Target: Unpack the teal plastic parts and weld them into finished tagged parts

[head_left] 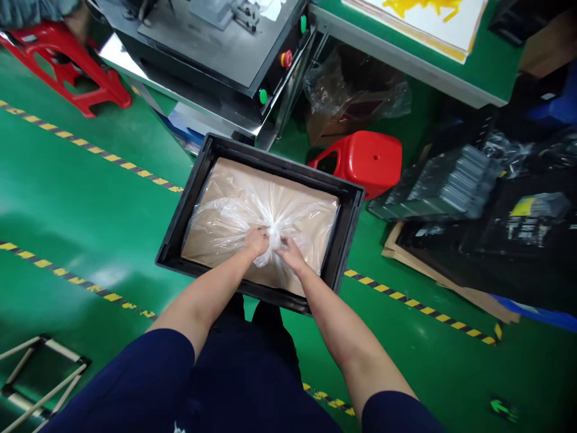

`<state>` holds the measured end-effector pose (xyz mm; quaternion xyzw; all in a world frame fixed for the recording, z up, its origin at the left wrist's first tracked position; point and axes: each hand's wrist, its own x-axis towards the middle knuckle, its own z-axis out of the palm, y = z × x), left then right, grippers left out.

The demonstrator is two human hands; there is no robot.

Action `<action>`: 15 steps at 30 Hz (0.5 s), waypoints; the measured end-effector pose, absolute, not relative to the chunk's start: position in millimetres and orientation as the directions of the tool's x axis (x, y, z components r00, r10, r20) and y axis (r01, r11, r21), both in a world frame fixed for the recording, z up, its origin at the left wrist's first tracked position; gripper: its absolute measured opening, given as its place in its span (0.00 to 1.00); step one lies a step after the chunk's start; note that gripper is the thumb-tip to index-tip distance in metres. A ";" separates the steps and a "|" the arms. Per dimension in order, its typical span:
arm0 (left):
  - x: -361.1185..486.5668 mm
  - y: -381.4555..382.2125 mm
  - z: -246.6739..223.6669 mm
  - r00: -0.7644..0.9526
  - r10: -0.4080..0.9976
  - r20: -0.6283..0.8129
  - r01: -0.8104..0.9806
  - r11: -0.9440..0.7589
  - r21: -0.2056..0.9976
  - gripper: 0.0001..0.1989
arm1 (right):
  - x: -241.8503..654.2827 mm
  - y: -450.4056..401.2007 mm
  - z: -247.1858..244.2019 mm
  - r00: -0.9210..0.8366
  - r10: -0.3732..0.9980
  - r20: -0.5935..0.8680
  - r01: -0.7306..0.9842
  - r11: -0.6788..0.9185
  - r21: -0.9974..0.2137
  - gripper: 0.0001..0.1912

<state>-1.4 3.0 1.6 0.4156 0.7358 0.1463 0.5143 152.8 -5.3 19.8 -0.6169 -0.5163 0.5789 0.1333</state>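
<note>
A clear plastic bag (225, 207) lies in a black crate (288, 161), gathered to a bunched, twisted neck at its middle. Brown cardboard shows through the film. My left hand (257, 242) has its fingers closed on the bag at the left side of the neck. From the right, my right hand (291, 252) pinches the bunched film, thumb and fingers curled. Part of the fingertips is hidden by the crumpled plastic.
Beyond the crate stands a machine with green buttons and a red stop button (286, 58). A red stool (375, 159) is close to its right corner. Black crates and clear trays (451, 186) are stacked at right. Someone sits on another red stool (58, 54).
</note>
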 end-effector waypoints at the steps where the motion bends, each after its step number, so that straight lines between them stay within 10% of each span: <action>1: -1.5 3.3 2.8 -0.125 0.781 -0.613 0.489 0.586 0.647 0.06 | 150.9 -5.4 18.5 -0.223 0.770 -0.598 0.457 -0.459 -0.762 0.21; 15: -12.7 -0.2 21.4 0.020 0.849 -0.528 0.582 0.420 0.697 0.05 | 139.8 14.8 24.1 -0.094 0.705 -0.703 0.274 -0.660 -0.699 0.18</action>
